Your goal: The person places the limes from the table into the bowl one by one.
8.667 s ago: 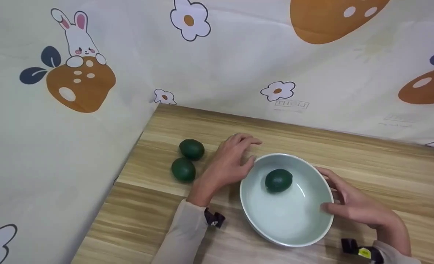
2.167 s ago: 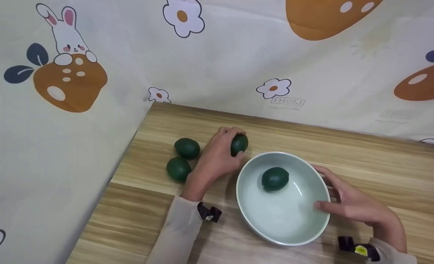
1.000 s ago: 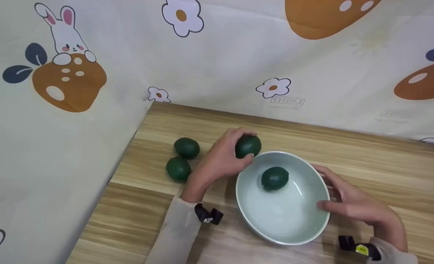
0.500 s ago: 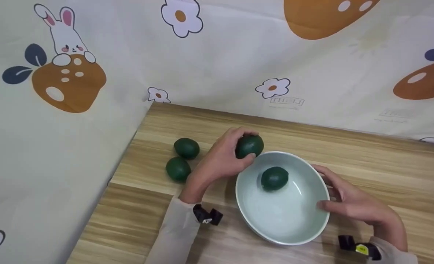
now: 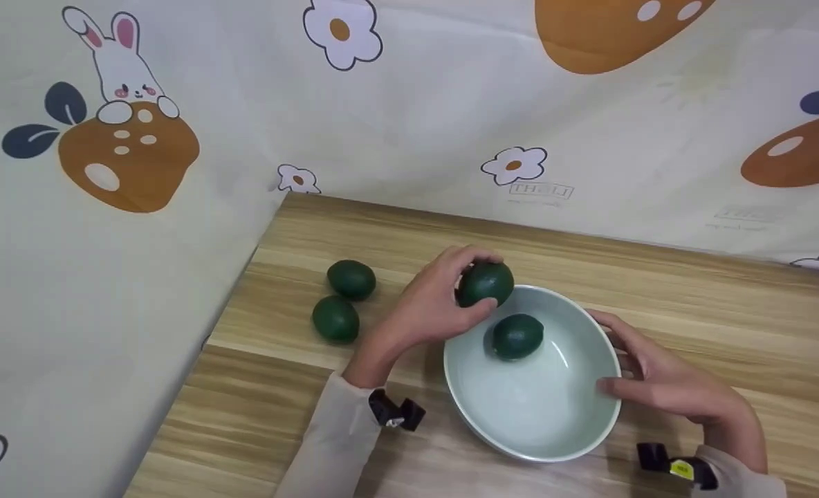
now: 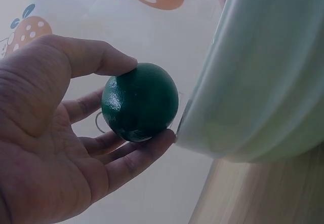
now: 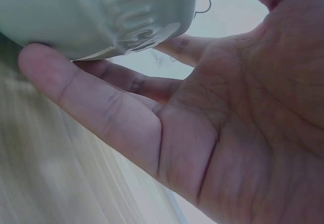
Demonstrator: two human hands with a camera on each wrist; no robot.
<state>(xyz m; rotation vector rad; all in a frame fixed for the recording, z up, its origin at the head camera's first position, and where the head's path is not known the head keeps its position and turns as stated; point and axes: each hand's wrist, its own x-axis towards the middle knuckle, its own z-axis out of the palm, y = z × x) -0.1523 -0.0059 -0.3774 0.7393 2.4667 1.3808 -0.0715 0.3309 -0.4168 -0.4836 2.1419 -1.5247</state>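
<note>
My left hand (image 5: pixel 431 304) holds a dark green, egg-shaped fruit (image 5: pixel 488 283) between thumb and fingers, over the upper left rim of a pale green bowl (image 5: pixel 534 415). In the left wrist view the thumb lies on top of the glossy fruit (image 6: pixel 142 102) and fingers support it underneath, beside the bowl's outer wall (image 6: pixel 253 82). A similar fruit (image 5: pixel 518 337) lies inside the bowl. My right hand (image 5: pixel 679 384) grips the bowl's right side, thumb over the rim and fingers outside. The right wrist view shows those fingers (image 7: pixel 111 112) under the bowl's lower wall (image 7: pixel 91 16).
Two more dark green fruits, one farther back (image 5: pixel 352 279) and one nearer (image 5: pixel 336 319), lie close together left of my left forearm. The wooden table (image 5: pixel 243 408) meets a patterned wall covering (image 5: pixel 409 124) at its back and left edges.
My left hand, which held nothing at first, came to grip a fruit beside the bowl and has carried it rightward over the rim. The right hand has kept its grip on the bowl.
</note>
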